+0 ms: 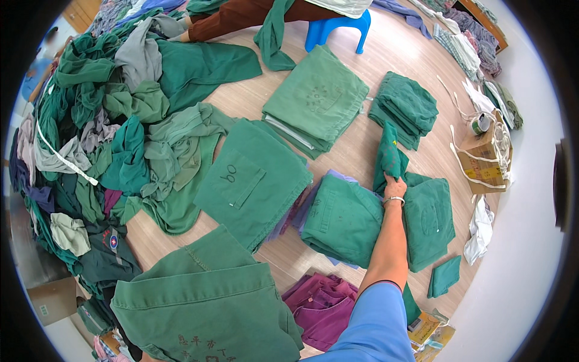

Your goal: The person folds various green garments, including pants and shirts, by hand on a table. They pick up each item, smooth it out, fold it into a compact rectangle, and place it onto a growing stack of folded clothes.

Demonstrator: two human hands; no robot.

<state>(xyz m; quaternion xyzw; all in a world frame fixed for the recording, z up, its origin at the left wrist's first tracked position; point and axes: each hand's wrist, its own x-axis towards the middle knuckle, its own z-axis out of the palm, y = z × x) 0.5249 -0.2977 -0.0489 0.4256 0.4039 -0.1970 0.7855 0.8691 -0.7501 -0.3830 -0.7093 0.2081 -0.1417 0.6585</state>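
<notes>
My right hand [395, 187] reaches out and grips a folded dark green cloth [389, 156] between several stacks of folded garments. Left of that forearm lies a stack of folded green garments [346, 217], and right of it another green stack [429, 219]. A large green garment [199, 312] bearing writing fills the near left. At its lower edge a bit of skin, seemingly of my left hand [148, 357], shows; its fingers are hidden. Beyond lie a broad green stack [258, 181], a lighter green stack [316, 99] and a small dark green stack [405, 108]. Folded magenta garments [323, 312] lie near my right sleeve.
A big heap of loose green and grey garments [131, 135] covers the left side. Another person's legs [244, 18] and a blue plastic stool [337, 27] are at the top. A cardboard box [484, 158] with white cords stands at the right, near the white wall [533, 181].
</notes>
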